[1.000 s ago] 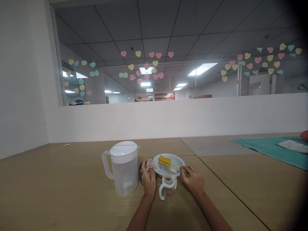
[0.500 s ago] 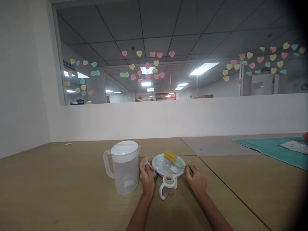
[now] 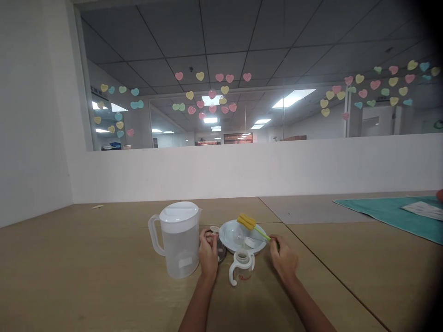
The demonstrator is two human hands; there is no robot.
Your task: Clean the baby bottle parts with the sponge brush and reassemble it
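My right hand [image 3: 284,259] is closed on the thin green handle of a bottle brush [image 3: 246,222], whose yellow sponge head is over the far side of a white bowl [image 3: 226,240]. Inside the bowl lie a clear dome-shaped cap [image 3: 238,236] and a small white piece [image 3: 249,242]. My left hand [image 3: 208,252] pinches a small pale round piece [image 3: 215,229] above a dark round dish [image 3: 222,253]; its exact kind is unclear. Between my hands a clear baby bottle [image 3: 244,272] with white side handles stands uncapped and upright.
A lidded translucent pitcher [image 3: 180,249] stands close to the left of my left hand. At the far right, a teal cloth [image 3: 377,210] carries a white folded piece [image 3: 424,210], with part of another hand [image 3: 440,195] at the edge. A white wall [image 3: 242,173] rises behind the table.
My left hand has turned, and its pale round piece now faces upward near the fingertips. The brush has shifted slightly right with my right hand. Bottle, bowl and pitcher stay put.
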